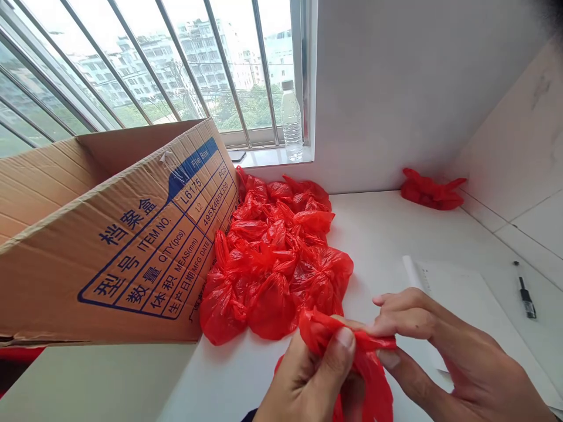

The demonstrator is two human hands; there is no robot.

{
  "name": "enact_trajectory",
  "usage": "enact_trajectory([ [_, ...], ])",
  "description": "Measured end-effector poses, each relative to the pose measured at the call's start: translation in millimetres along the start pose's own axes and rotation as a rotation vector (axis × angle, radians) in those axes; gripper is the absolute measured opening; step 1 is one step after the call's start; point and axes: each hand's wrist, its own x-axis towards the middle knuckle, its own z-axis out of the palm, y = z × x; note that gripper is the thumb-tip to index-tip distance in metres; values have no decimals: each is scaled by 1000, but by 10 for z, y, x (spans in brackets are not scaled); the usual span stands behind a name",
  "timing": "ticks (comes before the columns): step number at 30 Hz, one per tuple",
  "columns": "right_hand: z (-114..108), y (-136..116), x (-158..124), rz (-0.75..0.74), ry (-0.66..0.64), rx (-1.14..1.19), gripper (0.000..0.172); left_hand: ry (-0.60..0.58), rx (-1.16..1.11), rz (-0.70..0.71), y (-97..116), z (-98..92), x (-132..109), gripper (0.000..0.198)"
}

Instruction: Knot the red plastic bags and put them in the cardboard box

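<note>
A red plastic bag [372,375] hangs between my two hands at the lower middle of the head view. My left hand [314,378] is closed on its bunched top, the thumb pressed over the plastic. With thumb and fingers, my right hand [444,346] pinches a twisted end of the same bag on the right. The lower part of the bag is partly behind my left hand and cut off by the bottom edge. Just beyond my hands lie several knotted red plastic bags [272,293], packed close together on the white table [369,234]; their contents cannot be made out.
A large open cardboard box [145,234] stands at the left, against the bags. On the barred window's sill is a clear bottle [291,123]. Another red bag [433,190] lies in the far right corner. Paper [457,293] and a black pen [525,296] lie at right.
</note>
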Motion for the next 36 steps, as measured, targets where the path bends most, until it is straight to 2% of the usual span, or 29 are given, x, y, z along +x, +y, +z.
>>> enact_trajectory([
  [3,22,2,-18,-90,-3,41,16,-55,-52,86,30,-36,101,34],
  [6,30,23,-22,-163,-86,63,20,-118,-86,138,42,-101,176,26],
  [9,26,47,-26,-171,-158,39,19,-197,-24,182,60,-177,188,23],
  [13,32,65,-65,-175,-184,13,22,-221,12,172,70,-230,151,20],
  [15,59,74,-86,-112,-161,-1,36,-243,-13,193,54,-225,134,21],
  [18,139,109,-106,-8,-180,-69,70,-280,-54,214,20,-201,108,20],
  [20,203,154,-118,5,-234,-113,84,-254,-12,248,6,-201,88,17],
  [21,230,179,-125,20,-257,-118,84,-236,44,290,1,-210,79,14],
  [24,269,240,-145,134,-305,-54,65,-155,290,448,-21,-265,71,10],
  [27,257,254,-149,279,-365,81,46,63,587,609,-85,-322,116,17],
  [31,280,250,-121,415,-406,291,41,286,873,927,-264,-398,238,25],
  [34,355,303,-92,500,-436,424,46,361,940,1015,-427,-481,286,28],
  [36,407,355,-78,514,-490,470,46,338,954,1049,-508,-539,274,28],
])
